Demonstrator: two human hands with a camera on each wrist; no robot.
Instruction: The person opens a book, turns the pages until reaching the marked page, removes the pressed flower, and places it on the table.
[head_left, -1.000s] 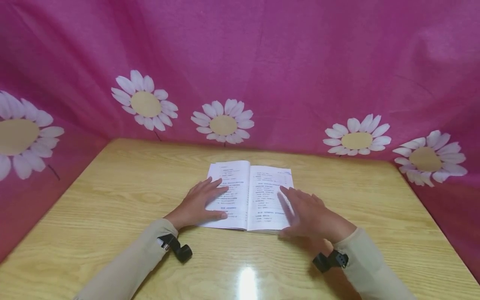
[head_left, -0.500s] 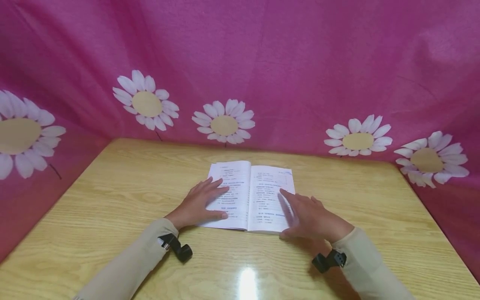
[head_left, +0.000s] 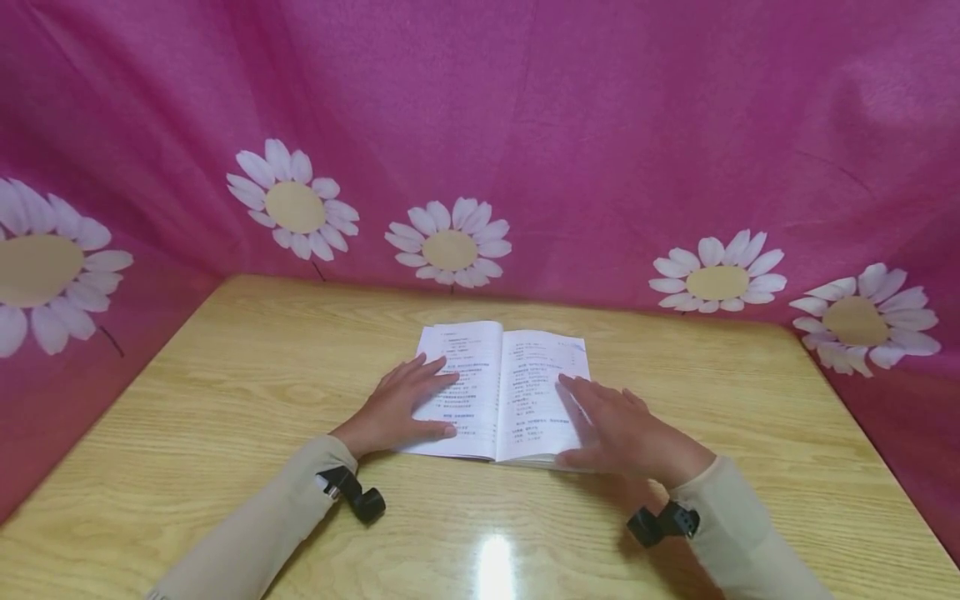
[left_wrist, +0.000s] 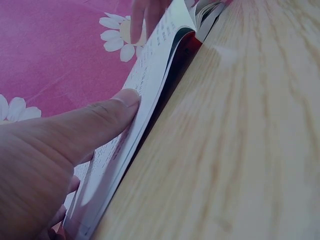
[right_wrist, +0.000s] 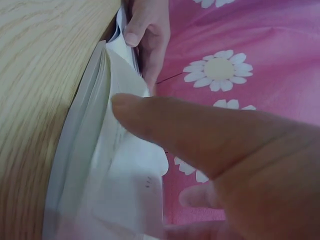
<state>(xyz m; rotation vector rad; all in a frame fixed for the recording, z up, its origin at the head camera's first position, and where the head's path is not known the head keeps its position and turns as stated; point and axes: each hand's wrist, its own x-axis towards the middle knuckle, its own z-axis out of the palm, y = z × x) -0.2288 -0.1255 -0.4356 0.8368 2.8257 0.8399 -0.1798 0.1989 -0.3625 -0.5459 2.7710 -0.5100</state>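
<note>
An open book [head_left: 498, 400] lies on the wooden table, printed pages facing up. My left hand [head_left: 401, 408] rests on the left page with fingers spread and thumb pressed near its lower part; in the left wrist view that thumb [left_wrist: 110, 117] lies straight across the paper. Over the outer edge of the right page [head_left: 536, 400] is my right hand [head_left: 626, 429], its index fingertip at the page. The right wrist view has the right thumb [right_wrist: 150, 115] touching the page near its lower edge, where several leaves stand slightly apart. Part of the right page is blurred.
The light wood table [head_left: 225, 400] surrounds the book. Behind it and at both sides hangs a pink cloth [head_left: 570, 150] printed with white daisies. Each sleeved wrist carries a small black camera, one at the left [head_left: 352, 493] and one at the right [head_left: 662, 523].
My right thumb has shifted slightly up onto the lower edge of the right page, and the leaves there sit a little apart. The left hand stays where it was.
</note>
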